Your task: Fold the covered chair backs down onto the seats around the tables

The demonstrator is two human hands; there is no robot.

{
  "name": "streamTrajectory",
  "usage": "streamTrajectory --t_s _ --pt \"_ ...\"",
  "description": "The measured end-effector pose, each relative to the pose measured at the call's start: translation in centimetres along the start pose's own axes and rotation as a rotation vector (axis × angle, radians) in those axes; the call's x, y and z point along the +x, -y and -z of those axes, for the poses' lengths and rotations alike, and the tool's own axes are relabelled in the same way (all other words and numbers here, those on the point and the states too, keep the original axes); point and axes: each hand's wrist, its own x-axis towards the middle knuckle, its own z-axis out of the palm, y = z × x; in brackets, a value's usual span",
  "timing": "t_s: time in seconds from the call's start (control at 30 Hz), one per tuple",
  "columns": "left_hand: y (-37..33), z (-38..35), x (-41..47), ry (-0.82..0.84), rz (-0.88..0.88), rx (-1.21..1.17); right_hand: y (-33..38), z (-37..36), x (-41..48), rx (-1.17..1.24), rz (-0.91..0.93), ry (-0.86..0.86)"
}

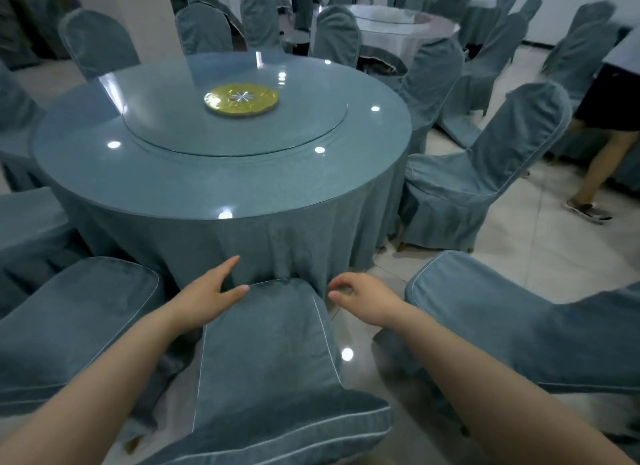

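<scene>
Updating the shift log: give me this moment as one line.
stage: centre chair back folded down | left hand: open, at its top edge | right hand: beside it, holding nothing | likely next: upright chair at right

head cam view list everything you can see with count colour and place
round table: one, blue-grey cloth under glass, centre
turntable: one, clear glass, on the round table
disc: one, gold, middle of the turntable
tipped chairs: three, blue-grey covers, nearest row, tops towards the round table
upright chairs: many, blue-grey, right and far sides
far table: one, white cloth, behind
other person: one, dark shorts, right edge
floor: pale tiles
left hand: open, by the middle chair's top
right hand: loosely curled, empty
</scene>
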Motion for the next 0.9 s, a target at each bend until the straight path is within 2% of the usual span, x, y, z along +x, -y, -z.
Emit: streamTrajectory --t_s 0.23,0.4,0.63,0.9 --pt "-4.8 -0.5 5.5 -0.067 -0.019 -0.032 -4.4 5.7 3.3 -0.047 0.032 0.023" --pt "-11.4 -4.8 9.8 -0.156 0.003 -0.071 -11.6 11.9 5.9 -0.087 0.069 0.051" --pt "-19.6 -12.6 13.2 -0.134 0.035 -0.158 -21.5 17.9 5.8 -0.148 0.092 0.059" --pt "-23.4 -17.1 15.2 -0.035 0.007 -0.177 -26.2 19.0 4.1 -0.092 0.004 0.041"
